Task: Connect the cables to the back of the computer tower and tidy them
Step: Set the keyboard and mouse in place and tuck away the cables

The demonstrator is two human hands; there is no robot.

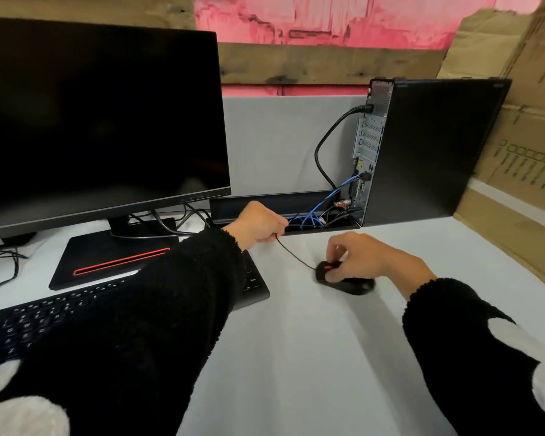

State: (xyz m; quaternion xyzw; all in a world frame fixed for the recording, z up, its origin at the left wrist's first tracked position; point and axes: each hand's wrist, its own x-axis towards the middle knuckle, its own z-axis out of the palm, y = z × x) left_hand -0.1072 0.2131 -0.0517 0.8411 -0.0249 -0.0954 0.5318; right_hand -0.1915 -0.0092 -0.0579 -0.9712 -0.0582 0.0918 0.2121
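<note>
- Left hand [258, 226] pinching the thin mouse cable [294, 256] by the cable trough [249, 206], probably feeding slack in.
- Right hand [356, 256] gripping the mouse [343, 280], likely steadying it.
- Computer tower [434, 146] upright at back right, power lead [328, 136] and blue cables [328, 196] already plugged in (tidying phase, looks like).
- No readable branding; keyboard [44, 313] legends too blurry.

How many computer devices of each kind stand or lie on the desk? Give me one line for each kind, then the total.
Monitor: 1
Keyboard: 1
Mouse: 1, under the right hand
Computer tower: 1
Total: 4
</note>
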